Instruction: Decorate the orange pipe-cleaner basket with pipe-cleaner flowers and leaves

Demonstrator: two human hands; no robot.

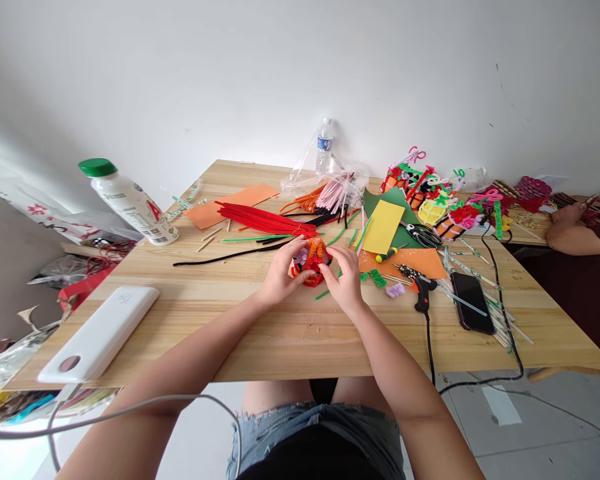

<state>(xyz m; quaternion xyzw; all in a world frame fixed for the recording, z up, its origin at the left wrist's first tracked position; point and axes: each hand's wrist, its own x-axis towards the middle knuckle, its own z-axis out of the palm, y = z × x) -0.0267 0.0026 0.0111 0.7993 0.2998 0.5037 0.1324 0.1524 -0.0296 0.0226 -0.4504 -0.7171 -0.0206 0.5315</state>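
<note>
Between my two hands, near the middle of the table, is a small pipe-cleaner craft piece (314, 255) in orange, red and some purple. My left hand (284, 272) grips its left side, with fingers curled round it. On the other side, my right hand (344, 275) has its thumb and fingers closed on the piece. The fingers hide part of its shape. Just behind it lies a bundle of red pipe cleaners (263, 220). Green pipe-cleaner curls (378, 278) and a lilac curl (395, 291) rest to the right of my right hand.
A hot glue gun (421, 287), a black phone (472, 303) and paper-wrapped sticks lie right. Yellow card (383, 227), scissors (423, 235) and finished pipe-cleaner pieces (447, 213) sit behind. A white power bank (100, 333) and a tilted bottle (130, 203) stand left. Another person's arm (577, 230) is far right.
</note>
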